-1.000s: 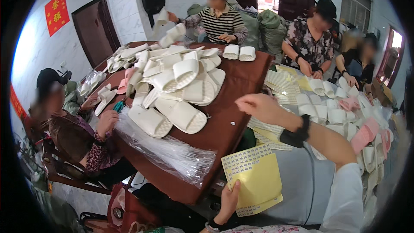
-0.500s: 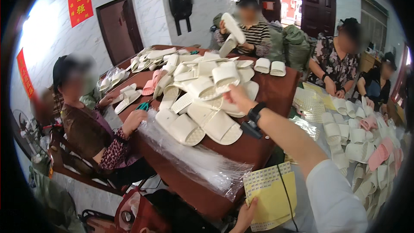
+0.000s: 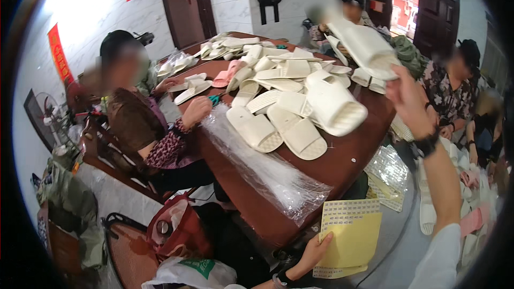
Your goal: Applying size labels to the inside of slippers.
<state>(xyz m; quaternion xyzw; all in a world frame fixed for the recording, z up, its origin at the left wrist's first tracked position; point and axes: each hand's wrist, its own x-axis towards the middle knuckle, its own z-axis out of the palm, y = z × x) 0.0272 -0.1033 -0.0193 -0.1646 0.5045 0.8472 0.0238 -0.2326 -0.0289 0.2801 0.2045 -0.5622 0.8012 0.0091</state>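
My right hand [image 3: 406,99] is raised over the right side of a brown table, its fingers closed on the end of a cream slide slipper [image 3: 369,48]. The slipper is tilted, its far end pointing up and left. Below it lies a heap of cream slippers [image 3: 292,69]; one slipper [image 3: 337,104] rests tilted at the near right of the heap. Down at the lower edge, my left hand [image 3: 317,251] grips sticker sheets [image 3: 350,241] with yellow backing and rows of small labels, its fingers at their left edge.
Clear plastic bags [image 3: 267,171] lie along the near edge of the brown table [image 3: 348,168]. A co-worker [image 3: 134,112] sits at the left, near scissors [image 3: 214,99]. Other people sit across and at the right. A red bag [image 3: 179,230] stands below, near a chair.
My right hand has risen from the heap and moved right, with a cream slipper in it. The view has turned left. My left hand still grips the sticker sheets.
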